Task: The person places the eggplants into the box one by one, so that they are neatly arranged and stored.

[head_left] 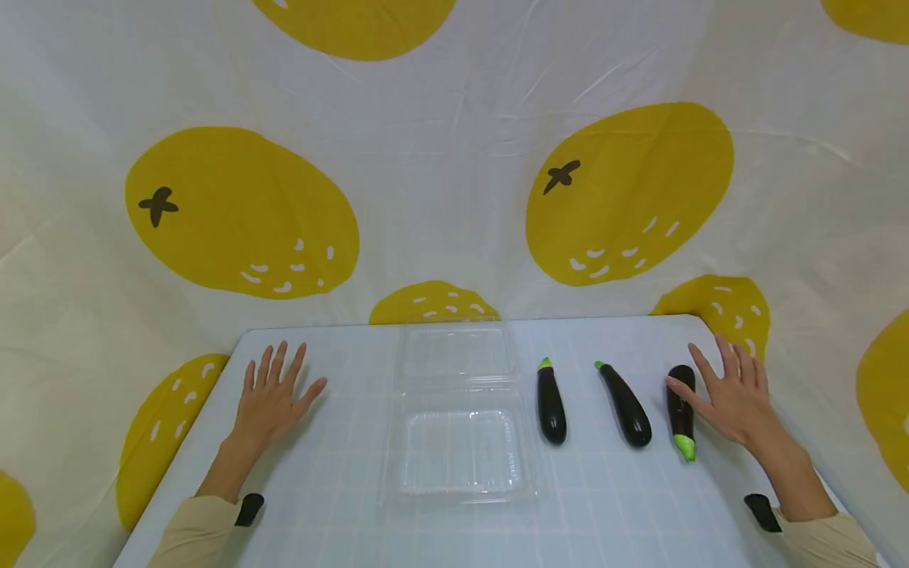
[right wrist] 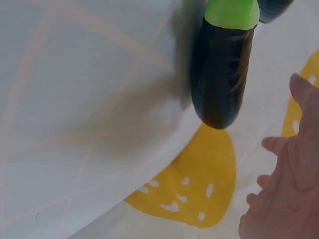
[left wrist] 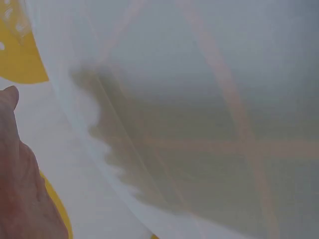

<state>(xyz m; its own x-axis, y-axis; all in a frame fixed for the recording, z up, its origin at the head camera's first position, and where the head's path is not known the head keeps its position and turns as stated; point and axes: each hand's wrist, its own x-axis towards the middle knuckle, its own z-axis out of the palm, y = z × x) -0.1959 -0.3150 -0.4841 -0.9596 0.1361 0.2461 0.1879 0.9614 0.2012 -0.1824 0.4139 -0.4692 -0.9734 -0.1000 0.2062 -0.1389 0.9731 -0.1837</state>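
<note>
In the head view, my left hand (head_left: 268, 402) is spread at the left of the table, fingers straight, holding nothing. My right hand (head_left: 738, 398) is spread at the right, its thumb overlapping the rightmost eggplant (head_left: 680, 406) in that view; whether they touch I cannot tell. That eggplant's green stem end points toward me, and it also shows in the right wrist view (right wrist: 219, 74). Two more eggplants, one in the middle (head_left: 626, 406) and one further left (head_left: 551, 404), lie with their green ends pointing away. Beside them sits a clear plastic clamshell box (head_left: 461, 398) with its lid laid back.
The table (head_left: 312, 521) wears a pale checked cover. Behind and around it hangs a white cloth (head_left: 440, 197) printed with yellow fruit shapes. The box's lid lies near the table's back edge. Black bands (head_left: 250, 510) show at both sleeve cuffs.
</note>
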